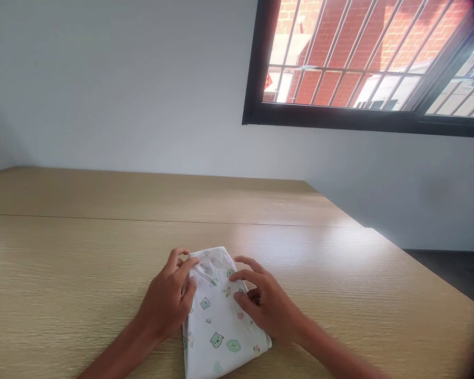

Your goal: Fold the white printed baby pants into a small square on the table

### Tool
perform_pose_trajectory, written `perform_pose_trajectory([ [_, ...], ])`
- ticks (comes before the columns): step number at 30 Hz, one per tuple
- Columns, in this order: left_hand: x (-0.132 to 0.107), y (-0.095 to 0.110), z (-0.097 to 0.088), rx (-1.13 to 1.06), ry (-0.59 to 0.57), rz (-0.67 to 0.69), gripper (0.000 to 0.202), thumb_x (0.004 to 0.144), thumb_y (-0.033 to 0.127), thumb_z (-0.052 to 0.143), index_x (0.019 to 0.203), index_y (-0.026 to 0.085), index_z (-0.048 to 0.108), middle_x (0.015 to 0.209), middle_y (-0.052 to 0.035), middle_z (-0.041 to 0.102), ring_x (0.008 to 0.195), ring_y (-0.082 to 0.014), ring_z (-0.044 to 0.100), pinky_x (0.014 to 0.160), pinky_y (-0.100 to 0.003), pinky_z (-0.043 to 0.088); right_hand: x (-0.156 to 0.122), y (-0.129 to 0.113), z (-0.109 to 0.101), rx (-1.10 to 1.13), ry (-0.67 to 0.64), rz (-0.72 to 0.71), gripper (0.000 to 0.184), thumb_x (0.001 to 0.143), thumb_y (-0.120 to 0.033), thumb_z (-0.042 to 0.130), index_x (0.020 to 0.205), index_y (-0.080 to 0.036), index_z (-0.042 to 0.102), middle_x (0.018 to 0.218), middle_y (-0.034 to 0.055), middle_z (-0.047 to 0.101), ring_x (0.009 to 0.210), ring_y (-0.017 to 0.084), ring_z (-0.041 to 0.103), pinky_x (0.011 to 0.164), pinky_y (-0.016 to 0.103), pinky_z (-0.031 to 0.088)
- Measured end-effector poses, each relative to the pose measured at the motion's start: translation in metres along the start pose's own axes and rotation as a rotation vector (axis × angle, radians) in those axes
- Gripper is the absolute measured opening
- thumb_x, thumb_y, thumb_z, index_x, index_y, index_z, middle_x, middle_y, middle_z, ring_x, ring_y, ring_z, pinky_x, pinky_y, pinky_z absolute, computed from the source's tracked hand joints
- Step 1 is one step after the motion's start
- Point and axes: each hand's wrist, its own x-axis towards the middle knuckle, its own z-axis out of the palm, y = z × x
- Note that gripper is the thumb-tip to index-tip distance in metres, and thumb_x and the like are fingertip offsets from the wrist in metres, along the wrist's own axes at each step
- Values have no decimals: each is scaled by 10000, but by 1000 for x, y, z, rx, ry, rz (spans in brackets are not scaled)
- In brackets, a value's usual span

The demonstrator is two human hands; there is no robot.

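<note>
The folded white cloth [221, 321] lies on the near part of the table [82, 273]. Its long axis goes from near to far, with the wider end near and the narrower end pointing far, slightly left. The cloth is between the left hand [169, 300] and the right hand [266, 302]. The hands are apart; their bent fingers are spread, touching its two sides. Beyond stands a wall [122, 89], with a window [347, 58] at far right.

From here I count one left hand [166, 300], one right hand [266, 301], one printed cloth [221, 323], one counter seam [181, 221] and one window [332, 115].
</note>
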Motion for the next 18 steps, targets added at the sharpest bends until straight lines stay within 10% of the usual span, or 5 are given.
perform_pose_trajectory([
  [3,-1,0,0,96,57,165,369,950,247,441,1295,189,559,1479,-125,358,1342,-339,387,1056,-493,401,-1,-3,2,-9,30,24,165,896,-194,532,1040,-216,608,1529,93,262,500,2,576,475,236,510],
  [11,-11,32,4,126,-244,663,471,871,93,491,1336,138,548,1422,-133,530,1433,-309,309,1228,-540,71,0,-1,2,5,71,-35,162,882,-179,537,986,-204,659,1401,89,422,512,17,525,465,218,499],
  [18,-12,41,5,12,-329,621,428,915,148,495,1338,116,553,1438,-137,513,1401,-276,372,1190,-419,309,2,0,3,-8,63,-73,202,875,-133,527,986,-203,680,1362,77,462,504,7,473,496,211,483],
])
